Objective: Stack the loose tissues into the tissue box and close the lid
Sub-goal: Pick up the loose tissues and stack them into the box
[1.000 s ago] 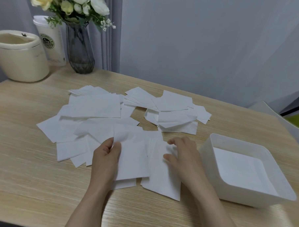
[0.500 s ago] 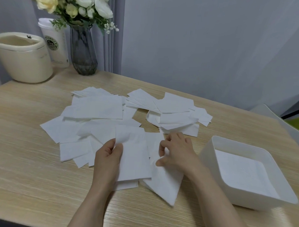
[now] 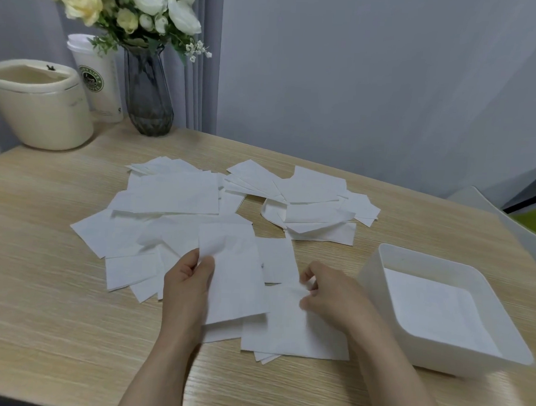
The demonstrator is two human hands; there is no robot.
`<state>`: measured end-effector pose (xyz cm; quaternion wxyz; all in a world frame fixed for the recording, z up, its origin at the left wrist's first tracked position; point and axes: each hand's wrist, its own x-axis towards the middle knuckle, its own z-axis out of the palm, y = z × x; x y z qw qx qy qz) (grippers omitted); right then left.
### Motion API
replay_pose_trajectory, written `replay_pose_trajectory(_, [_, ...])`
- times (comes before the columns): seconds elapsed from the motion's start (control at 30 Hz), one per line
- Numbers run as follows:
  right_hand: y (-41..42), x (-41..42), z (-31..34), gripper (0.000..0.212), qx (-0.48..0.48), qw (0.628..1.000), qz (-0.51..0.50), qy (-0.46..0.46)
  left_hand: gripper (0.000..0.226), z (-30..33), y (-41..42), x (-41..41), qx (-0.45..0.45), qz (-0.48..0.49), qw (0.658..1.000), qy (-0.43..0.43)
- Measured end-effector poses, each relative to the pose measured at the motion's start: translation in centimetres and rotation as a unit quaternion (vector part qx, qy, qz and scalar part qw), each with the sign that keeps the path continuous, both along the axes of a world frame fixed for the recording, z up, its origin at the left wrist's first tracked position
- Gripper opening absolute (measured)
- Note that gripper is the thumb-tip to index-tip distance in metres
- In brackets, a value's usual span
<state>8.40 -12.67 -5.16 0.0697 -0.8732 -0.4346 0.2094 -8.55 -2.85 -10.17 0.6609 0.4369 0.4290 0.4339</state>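
Tissues [image 3: 181,196] lie scattered in overlapping sheets across the middle of the desk [image 3: 40,315], from the far centre to the near edge; the tissue box [image 3: 377,266], open and white, stands on the right with a flat white layer, seemingly tissues, already in its bottom. No lid can be identified. Left hand [image 3: 186,286], palm inward, pinches the left edge of one sheet [image 3: 235,281] between thumb and fingers and lifts that edge off the pile. Right hand [image 3: 327,293], fingers curled, pinches a second sheet [image 3: 289,329] lying near, just beside the first. Both forearms enter from the near edge and converge slightly on the near sheets. The step in hand appears to be gathering sheets into an even stack. It is best done by squaring the edges before lifting, taking few sheets at a time, and lowering them flat so that no corner catches on the box's wall. At far left stand a cream container [image 3: 40,107], a paper cup [image 3: 97,78] and a vase of flowers [image 3: 148,99].
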Motion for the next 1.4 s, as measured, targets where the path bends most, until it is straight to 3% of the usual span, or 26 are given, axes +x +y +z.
replay_pose_trajectory(0.1, [-0.6, -0.4, 1.0, 0.005, 0.065, 0.996, -0.044, -0.045, 0.03, 0.0, -0.1, 0.1, 0.004, -0.001, 1.0, 0.003])
replay_pose_trajectory(0.27, [-1.7, -1.0, 2.4, 0.008, 0.26, 0.946, -0.181, -0.07, 0.031, 0.0, -0.1, 0.1, 0.006, 0.002, 1.0, 0.005])
replay_pose_trajectory(0.33, [-2.0, -1.6, 2.6, 0.008, 0.368, 0.899, -0.237, 0.02, 0.031, -0.1, -0.1, 0.1, 0.012, -0.003, 1.0, 0.002])
replay_pose_trajectory(0.4, [-2.0, -2.3, 2.6, 0.008, 0.443, 0.838, -0.271, 0.169, 0.03, -0.2, -0.1, 0.2, 0.019, -0.014, 1.0, -0.003])
replay_pose_trajectory(0.5, [-1.5, -4.1, 2.1, 0.01, 0.436, 0.79, -0.273, 0.334, 0.021, -0.1, -0.2, 0.4, 0.029, -0.034, 0.999, -0.021])
replay_pose_trajectory(0.63, [-0.5, -6.9, 0.4, 0.014, 0.4, 0.765, -0.268, 0.427, 0.023, 0.0, -0.3, 0.5, 0.018, -0.047, 0.998, -0.033])
replay_pose_trajectory(0.77, [0.0, -8.0, -0.3, 0.015, 0.384, 0.76, -0.268, 0.45, 0.024, 0.3, -0.5, 0.5, -0.005, -0.063, 0.997, -0.046])
replay_pose_trajectory(0.97, [0.0, -8.0, -0.3, 0.015, 0.358, 0.791, -0.249, 0.43, 0.022, 0.7, -0.5, 0.6, -0.034, -0.058, 0.996, -0.066])
replay_pose_trajectory(1.4, [0.0, -7.7, -0.7, 0.015, 0.341, 0.812, -0.234, 0.412, 0.025, 0.7, -0.5, 0.6, -0.024, -0.055, 0.996, -0.064])
